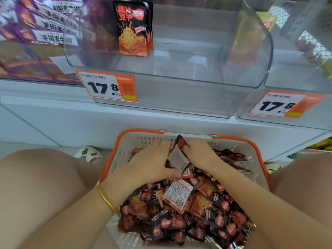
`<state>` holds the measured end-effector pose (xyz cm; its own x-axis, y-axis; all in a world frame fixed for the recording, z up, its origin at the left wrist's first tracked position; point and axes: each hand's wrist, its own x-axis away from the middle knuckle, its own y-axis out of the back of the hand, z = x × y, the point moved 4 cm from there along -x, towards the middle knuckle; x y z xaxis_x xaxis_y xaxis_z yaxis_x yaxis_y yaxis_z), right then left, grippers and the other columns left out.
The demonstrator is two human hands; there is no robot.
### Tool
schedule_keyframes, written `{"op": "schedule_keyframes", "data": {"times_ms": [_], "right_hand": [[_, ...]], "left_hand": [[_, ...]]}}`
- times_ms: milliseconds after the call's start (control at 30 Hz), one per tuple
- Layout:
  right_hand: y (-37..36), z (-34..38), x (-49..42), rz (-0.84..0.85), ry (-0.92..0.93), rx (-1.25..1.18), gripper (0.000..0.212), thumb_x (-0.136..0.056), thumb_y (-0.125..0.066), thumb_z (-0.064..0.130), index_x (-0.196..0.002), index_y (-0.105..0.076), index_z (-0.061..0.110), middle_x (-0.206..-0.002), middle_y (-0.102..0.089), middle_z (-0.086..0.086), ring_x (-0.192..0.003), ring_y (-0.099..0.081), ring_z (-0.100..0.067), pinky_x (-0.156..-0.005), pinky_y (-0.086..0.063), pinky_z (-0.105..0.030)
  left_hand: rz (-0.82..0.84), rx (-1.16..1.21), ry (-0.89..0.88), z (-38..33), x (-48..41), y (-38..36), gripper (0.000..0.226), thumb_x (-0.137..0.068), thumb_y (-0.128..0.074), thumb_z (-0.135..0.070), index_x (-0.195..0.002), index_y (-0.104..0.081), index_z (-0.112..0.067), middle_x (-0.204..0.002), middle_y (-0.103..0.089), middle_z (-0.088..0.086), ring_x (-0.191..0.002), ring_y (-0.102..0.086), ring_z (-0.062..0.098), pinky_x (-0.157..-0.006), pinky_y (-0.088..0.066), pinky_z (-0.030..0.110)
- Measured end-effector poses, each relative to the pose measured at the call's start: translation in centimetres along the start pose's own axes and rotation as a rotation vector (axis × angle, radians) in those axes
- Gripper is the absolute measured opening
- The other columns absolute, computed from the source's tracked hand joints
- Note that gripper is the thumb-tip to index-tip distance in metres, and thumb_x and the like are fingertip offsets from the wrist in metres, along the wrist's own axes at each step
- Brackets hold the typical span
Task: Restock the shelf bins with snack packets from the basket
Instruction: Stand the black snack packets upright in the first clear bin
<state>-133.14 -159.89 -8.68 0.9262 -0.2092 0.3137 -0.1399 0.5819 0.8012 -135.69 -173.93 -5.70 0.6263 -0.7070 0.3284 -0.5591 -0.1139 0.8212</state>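
A white basket (239,150) with an orange rim sits on the floor between my knees, holding several black-and-red snack packets (181,209). Both hands are inside it at the far end. My left hand (150,159) and my right hand (199,151) together grip a small upright bunch of packets (177,157). Above, a clear shelf bin (179,97) holds a few of the same packets (133,27) standing at its back left; the rest of that bin is bare.
Orange price tags reading 17.8 (107,87) hang on the bin fronts. A bin of purple packets (41,24) stands at the left, another clear bin (294,83) at the right. A white shelf ledge (71,119) runs below the bins.
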Motion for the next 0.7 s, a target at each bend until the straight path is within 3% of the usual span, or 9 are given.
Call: {"op": "schedule_keyframes", "data": {"times_ms": [67, 167, 267, 333, 433, 533, 600, 633, 700], "right_hand": [[1.3, 1.3, 1.4, 0.069, -0.126, -0.472, 0.027, -0.093, -0.045, 0.010, -0.088, -0.063, -0.010, -0.094, -0.066, -0.029, -0.084, -0.067, -0.039, -0.076, -0.056, -0.048], [2.8, 3.2, 3.6, 0.182, -0.211, -0.904, 0.041, -0.099, -0.046, 0.029, -0.102, -0.063, -0.009, -0.096, -0.068, -0.028, -0.086, -0.070, -0.034, -0.070, -0.060, -0.037], [4.9, 3.7, 4.8, 0.093, -0.158, -0.812, 0.056, -0.091, -0.041, 0.056, -0.104, -0.064, 0.007, -0.097, -0.071, -0.014, -0.090, -0.070, -0.023, -0.079, -0.058, -0.037], [5.8, 5.1, 6.0, 0.153, -0.042, -0.821, 0.049, -0.078, -0.057, 0.051, -0.109, -0.062, 0.013, -0.102, -0.071, -0.008, -0.095, -0.069, -0.021, -0.090, -0.054, -0.039], [7.8, 8.6, 7.1, 0.288, 0.156, -0.920, 0.031, -0.068, -0.066, 0.023, -0.098, -0.065, 0.015, -0.085, -0.073, 0.000, -0.075, -0.070, -0.012, -0.067, -0.058, -0.027], [12.9, 12.7, 5.7, 0.159, 0.275, -0.889, 0.025, -0.065, -0.068, 0.018, -0.090, -0.066, 0.014, -0.075, -0.071, 0.001, -0.063, -0.067, -0.009, -0.057, -0.057, -0.025], [16.7, 15.0, 3.2, 0.014, 0.311, -0.834, 0.015, -0.076, -0.068, 0.013, -0.090, -0.065, 0.014, -0.077, -0.070, -0.003, -0.062, -0.066, -0.012, -0.059, -0.059, -0.028], [18.2, 16.0, 1.3, -0.072, 0.316, -0.802, 0.014, -0.080, -0.068, 0.010, -0.093, -0.065, 0.013, -0.079, -0.069, -0.005, -0.063, -0.066, -0.013, -0.060, -0.059, -0.031], [19.6, 17.3, -3.3, -0.242, 0.296, -0.670, 0.023, -0.079, -0.073, 0.008, -0.101, -0.065, 0.009, -0.087, -0.069, -0.008, -0.069, -0.066, -0.017, -0.066, -0.059, -0.039]], "left_hand": [[-0.056, -0.070, -0.030, -0.9, 0.4, -0.2, 0.083, -0.073, -0.071, -0.053, -0.135, -0.029, -0.018, -0.132, -0.036, 0.001, -0.123, -0.038, 0.020, -0.097, -0.041, 0.035], [-0.246, -0.100, -0.139, -1.7, 1.0, 1.7, 0.052, -0.082, -0.068, -0.035, -0.118, -0.036, -0.015, -0.113, -0.044, 0.001, -0.104, -0.049, 0.019, -0.081, -0.045, 0.026], [-0.225, 0.253, -0.073, -0.7, 1.9, 5.7, 0.038, -0.083, -0.067, -0.016, -0.116, -0.048, -0.016, -0.099, -0.060, -0.002, -0.091, -0.059, 0.014, -0.079, -0.047, 0.021], [-0.197, 0.552, -0.091, -0.3, 3.0, 8.4, 0.045, -0.076, -0.074, -0.008, -0.116, -0.056, -0.018, -0.107, -0.066, 0.000, -0.100, -0.063, 0.016, -0.089, -0.050, 0.032], [-0.198, 0.806, -0.211, -1.2, 4.5, 11.8, 0.043, -0.074, -0.075, -0.002, -0.112, -0.060, -0.013, -0.102, -0.069, -0.001, -0.092, -0.065, 0.008, -0.078, -0.054, 0.023], [-0.459, 1.081, -0.244, -1.1, 4.7, 16.0, 0.032, -0.079, -0.072, -0.012, -0.108, -0.059, -0.014, -0.084, -0.070, -0.005, -0.074, -0.064, 0.007, -0.066, -0.054, 0.024], [-0.850, 0.908, -0.217, 0.0, 5.0, 19.4, 0.013, -0.090, -0.062, -0.016, -0.101, -0.055, -0.019, -0.080, -0.065, -0.008, -0.073, -0.063, 0.006, -0.068, -0.052, 0.023], [-1.009, 0.646, -0.213, 0.4, 5.0, 20.8, 0.007, -0.093, -0.056, -0.019, -0.099, -0.054, -0.020, -0.083, -0.062, -0.008, -0.078, -0.062, 0.006, -0.071, -0.051, 0.021], [-1.015, 0.021, -0.170, 1.0, 3.7, 22.3, 0.022, -0.092, -0.041, -0.034, -0.099, -0.056, -0.019, -0.091, -0.063, -0.005, -0.088, -0.059, 0.015, -0.078, -0.048, 0.030]]}}
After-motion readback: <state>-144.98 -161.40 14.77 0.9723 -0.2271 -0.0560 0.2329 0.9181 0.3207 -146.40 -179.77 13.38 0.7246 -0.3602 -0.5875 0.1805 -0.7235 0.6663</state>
